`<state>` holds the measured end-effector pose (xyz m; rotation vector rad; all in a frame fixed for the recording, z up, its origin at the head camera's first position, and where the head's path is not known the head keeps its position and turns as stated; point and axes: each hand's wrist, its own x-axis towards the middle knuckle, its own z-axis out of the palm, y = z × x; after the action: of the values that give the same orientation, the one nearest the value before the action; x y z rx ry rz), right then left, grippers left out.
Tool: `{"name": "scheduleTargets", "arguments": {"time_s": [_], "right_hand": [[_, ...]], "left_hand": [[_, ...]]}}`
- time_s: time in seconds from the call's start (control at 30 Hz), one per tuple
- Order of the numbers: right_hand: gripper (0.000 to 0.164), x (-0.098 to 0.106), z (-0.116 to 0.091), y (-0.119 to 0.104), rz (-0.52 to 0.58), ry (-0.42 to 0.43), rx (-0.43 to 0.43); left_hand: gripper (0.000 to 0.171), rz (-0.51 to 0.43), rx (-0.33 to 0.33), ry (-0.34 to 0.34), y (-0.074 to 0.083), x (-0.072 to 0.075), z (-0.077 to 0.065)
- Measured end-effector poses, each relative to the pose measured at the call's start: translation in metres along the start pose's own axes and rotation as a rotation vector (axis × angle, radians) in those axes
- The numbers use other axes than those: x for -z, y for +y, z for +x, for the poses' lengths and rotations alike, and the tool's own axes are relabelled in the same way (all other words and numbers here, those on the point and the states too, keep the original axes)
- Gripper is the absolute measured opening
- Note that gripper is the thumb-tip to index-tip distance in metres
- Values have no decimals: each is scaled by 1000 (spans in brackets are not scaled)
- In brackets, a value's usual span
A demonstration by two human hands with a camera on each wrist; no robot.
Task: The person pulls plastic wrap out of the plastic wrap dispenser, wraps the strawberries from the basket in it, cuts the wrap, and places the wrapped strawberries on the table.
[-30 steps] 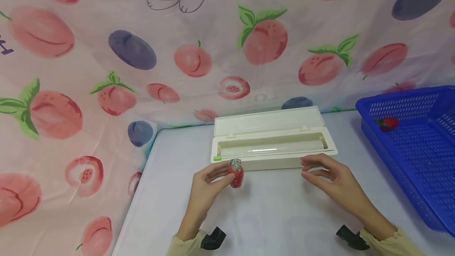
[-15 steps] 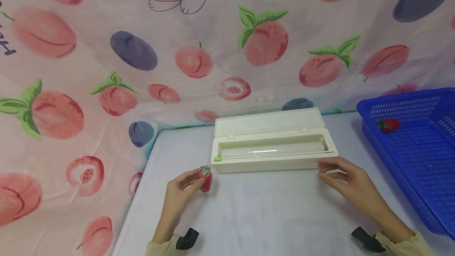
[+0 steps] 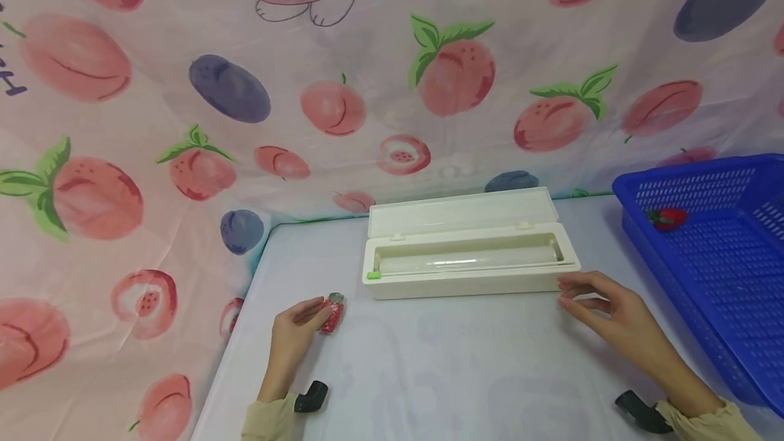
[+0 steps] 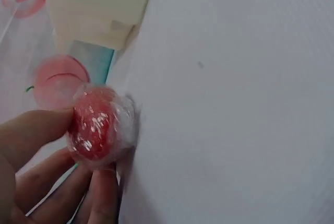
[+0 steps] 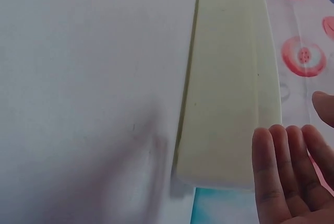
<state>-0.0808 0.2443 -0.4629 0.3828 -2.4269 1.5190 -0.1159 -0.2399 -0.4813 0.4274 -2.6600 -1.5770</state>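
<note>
My left hand (image 3: pixel 290 337) pinches a strawberry (image 3: pixel 333 314) between thumb and fingers, low over the left part of the table. In the left wrist view the strawberry (image 4: pixel 96 127) is wrapped in clear cling film, bunched and crinkled on one side. My right hand (image 3: pixel 609 312) holds nothing; its fingertips are close to the front right corner of a cream cling film dispenser (image 3: pixel 471 284). The right wrist view shows that hand's fingers (image 5: pixel 269 169) loosely extended beside the dispenser (image 5: pixel 224 93). The dispenser's lid (image 3: pixel 462 213) stands raised, and a film roll (image 3: pixel 468 258) lies inside.
A blue plastic basket (image 3: pixel 686 312) stands on the right, with a red strawberry (image 3: pixel 667 218) inside near its far left corner. A green slider (image 3: pixel 373 275) sits at the dispenser's left end. A fruit-patterned cloth (image 3: pixel 380 73) hangs behind and left of the white table (image 3: pixel 441 373).
My left hand has carried the wrapped strawberry leftward and lower, away from the dispenser's front. My right hand has shifted right, toward the dispenser's right corner.
</note>
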Motion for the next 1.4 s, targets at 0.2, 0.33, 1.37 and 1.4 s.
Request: {"name": "scheduleTargets", "arguments": {"time_s": [0.2, 0.33, 1.37, 1.4], "right_hand": [[37, 0, -1, 4, -6, 2, 4], [37, 1, 0, 5, -26, 7, 15], [40, -6, 32, -17, -324, 51, 190], [41, -7, 33, -17, -331, 47, 193]], "left_hand": [[34, 44, 35, 22, -7, -1, 2], [33, 38, 41, 30, -6, -2, 2], [24, 110, -466, -26, 92, -48, -24], [23, 125, -488, -43, 96, -50, -27]]}}
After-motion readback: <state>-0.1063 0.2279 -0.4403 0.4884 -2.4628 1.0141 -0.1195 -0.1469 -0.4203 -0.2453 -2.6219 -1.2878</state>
